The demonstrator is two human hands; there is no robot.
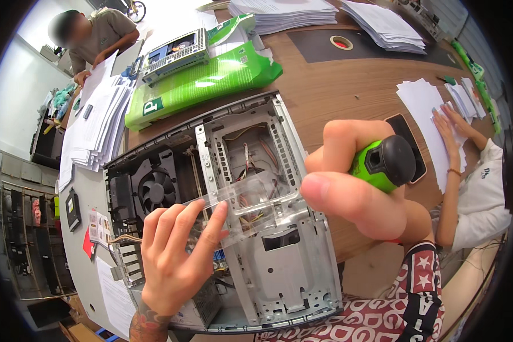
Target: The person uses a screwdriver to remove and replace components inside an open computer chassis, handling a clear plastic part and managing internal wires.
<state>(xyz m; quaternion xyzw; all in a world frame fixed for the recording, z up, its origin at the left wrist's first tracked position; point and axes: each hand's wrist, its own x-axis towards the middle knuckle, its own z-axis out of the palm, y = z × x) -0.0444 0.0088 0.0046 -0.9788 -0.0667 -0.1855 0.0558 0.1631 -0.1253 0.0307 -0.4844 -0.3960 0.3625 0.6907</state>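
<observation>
A desktop computer case [296, 265] lies on its side with its metal frame, fan [155, 190] and wires exposed. Over its middle is a clear plastic box [251, 199]; what it contains I cannot make out. My left hand [179, 251] has its fingers spread over the box's left end, with the thumb tip showing below the index finger, so it grips that end. Raised above the case's right side, my right hand [353, 188] is closed round a green and black tool handle [382, 165]. The black end faces me; the tool's other end is hidden.
Behind the case, a metal drive cage [176, 54] sits on a green paper-ream package [199, 85]. Paper stacks [100, 122] line the left. A phone [407, 145] lies behind my right hand. Two other people work at the table, one far left, one right. A tape roll [341, 43] is farther back.
</observation>
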